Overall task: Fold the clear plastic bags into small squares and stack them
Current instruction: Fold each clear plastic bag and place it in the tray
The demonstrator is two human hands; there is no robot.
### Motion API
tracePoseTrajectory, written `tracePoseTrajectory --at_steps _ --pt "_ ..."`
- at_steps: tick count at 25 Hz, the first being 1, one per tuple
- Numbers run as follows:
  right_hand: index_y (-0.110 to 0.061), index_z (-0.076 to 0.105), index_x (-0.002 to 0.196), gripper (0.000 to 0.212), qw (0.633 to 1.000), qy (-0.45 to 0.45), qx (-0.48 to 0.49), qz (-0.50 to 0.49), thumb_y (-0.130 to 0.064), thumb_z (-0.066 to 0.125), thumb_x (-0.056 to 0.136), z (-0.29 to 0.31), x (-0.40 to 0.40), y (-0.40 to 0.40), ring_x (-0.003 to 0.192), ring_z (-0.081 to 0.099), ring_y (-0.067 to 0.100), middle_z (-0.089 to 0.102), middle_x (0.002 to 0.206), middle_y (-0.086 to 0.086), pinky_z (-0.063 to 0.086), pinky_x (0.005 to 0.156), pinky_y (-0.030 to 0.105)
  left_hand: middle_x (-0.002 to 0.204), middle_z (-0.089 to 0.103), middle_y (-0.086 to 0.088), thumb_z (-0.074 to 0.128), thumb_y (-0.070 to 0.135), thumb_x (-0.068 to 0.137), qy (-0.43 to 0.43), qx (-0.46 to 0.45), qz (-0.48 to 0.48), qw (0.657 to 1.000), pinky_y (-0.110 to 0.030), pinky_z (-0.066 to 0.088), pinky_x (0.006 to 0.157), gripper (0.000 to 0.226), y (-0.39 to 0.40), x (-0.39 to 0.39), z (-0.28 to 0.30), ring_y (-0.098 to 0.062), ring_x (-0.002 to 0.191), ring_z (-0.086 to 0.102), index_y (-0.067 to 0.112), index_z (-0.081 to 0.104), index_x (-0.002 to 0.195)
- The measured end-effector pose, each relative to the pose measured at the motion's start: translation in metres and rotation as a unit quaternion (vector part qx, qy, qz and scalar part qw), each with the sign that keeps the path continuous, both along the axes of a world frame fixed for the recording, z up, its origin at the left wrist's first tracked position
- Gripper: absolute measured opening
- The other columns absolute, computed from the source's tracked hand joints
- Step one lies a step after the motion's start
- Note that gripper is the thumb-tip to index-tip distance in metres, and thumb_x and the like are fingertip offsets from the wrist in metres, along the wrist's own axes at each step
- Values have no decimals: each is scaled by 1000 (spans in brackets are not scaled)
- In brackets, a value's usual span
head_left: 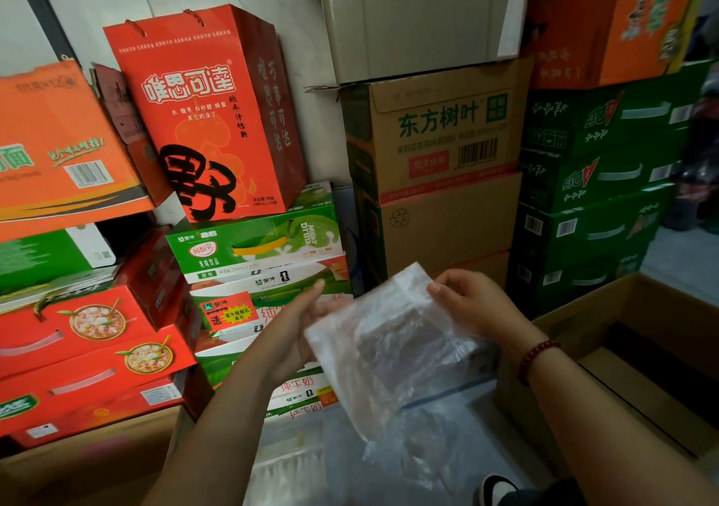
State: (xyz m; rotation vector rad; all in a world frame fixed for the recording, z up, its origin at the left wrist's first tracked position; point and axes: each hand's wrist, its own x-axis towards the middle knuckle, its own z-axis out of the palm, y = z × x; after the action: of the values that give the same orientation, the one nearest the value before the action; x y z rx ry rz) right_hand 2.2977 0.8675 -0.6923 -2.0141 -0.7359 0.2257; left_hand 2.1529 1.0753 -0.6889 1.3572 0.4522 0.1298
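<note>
Clear plastic bag (393,350) is being held up in mid-air between both hands, in front of stacked drink cartons, not resting on any surface. Right hand (472,303) is pinching the bag's upper right edge, fingers (439,289) curled and clamped on the film. Left hand (293,330) is sitting at the bag's left edge with fingers (311,291) extended fairly straight; it looks to be touching or supporting the film, but whether the thumb is pinching it is hidden, cannot tell. Bag is looking partly doubled over, layers overlapping, still large and crumpled rather than a small square. More clear plastic (408,439) is lying below on a pale surface; whether that is a folded stack or loose bags is too blurry to say.

Risks, as judgement: film is slippery and limp, so with only one firm pinch the fold could be sliding open or skewing. Folding in the air with no flat support is likely giving crooked creases and trapped air, so the square springs back. Dropping it could be landing it among the loose plastic below or in the open cardboard box (638,334) at right, mixing folded with unfolded.
</note>
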Motion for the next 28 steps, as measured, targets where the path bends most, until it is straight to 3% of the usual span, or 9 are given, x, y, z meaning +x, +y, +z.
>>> tracePoseTrajectory --at_steps 3,6,9,11,13,15,21,25,28 --pt "-14 68 84 21 998 2 -27 49 -31 58 93 0 -2 -2 67 65 18 70 76 4 55 65 34 92 72 -15 59 44 78 62 60 -89 992 -32 53 75 44 -2 -3 -4 -24 80 69 6 75 94" --pt "-15 70 82 20 995 8 -26 94 -30 60 92 -1 -5 -1 58 60 5 66 67 -4 51 61 25 103 70 -21 73 34 78 89 102 -137 981 -41 52 89 32 -10 -2 -9 -29 92 68 5 74 92" --pt "-7 70 82 32 995 36 11 94 -35 60 90 -3 -6 2 59 58 9 64 68 -1 48 61 23 91 72 -17 71 22 81 83 156 -129 976 -42 52 88 14 -16 2 -9 -26 80 69 9 76 82" --pt "-1 70 92 54 983 147 79 81 -52 54 85 -3 -4 3 68 62 20 67 76 6 50 68 30 86 72 -17 68 19 83 68 150 -100 981 -40 52 84 14 -18 5 -9 -24 73 68 7 75 81" --pt "-7 69 105 66 931 313 158 105 -62 41 84 -3 -1 2 92 68 29 72 98 14 53 86 42 86 72 -18 64 16 87 45 128 -57 989 -38 53 80 16 -18 6 -9 -25 72 68 4 74 84" --pt "-8 64 118 73 881 397 213 147 -66 36 84 -5 1 2 111 60 36 65 117 22 46 98 51 89 72 -19 61 16 90 17 105 -3 994 -36 53 76 17 -18 10 -11 -27 75 68 5 74 86" --pt "-2 62 118 56 903 366 178 141 -30 73 70 -12 -12 14 98 67 28 72 102 13 56 85 39 96 73 -2 61 29 91 -22 223 130 966 -36 54 86 21 -37 19 -14 -21 93 67 15 73 102" --pt "-9 73 100 41 927 323 167 95 -29 80 65 -17 -21 24 99 68 29 73 101 13 55 89 39 99 69 8 59 27 93 -47 281 145 947 -16 47 78 22 -47 18 -9 -6 94 62 17 70 110" --pt "-13 75 92 24 939 293 169 60 -28 78 73 -14 -25 26 78 69 16 75 89 8 54 65 24 100 67 8 59 25 93 -53 323 144 934 -6 41 71 23 -49 19 -9 0 91 59 16 70 112"
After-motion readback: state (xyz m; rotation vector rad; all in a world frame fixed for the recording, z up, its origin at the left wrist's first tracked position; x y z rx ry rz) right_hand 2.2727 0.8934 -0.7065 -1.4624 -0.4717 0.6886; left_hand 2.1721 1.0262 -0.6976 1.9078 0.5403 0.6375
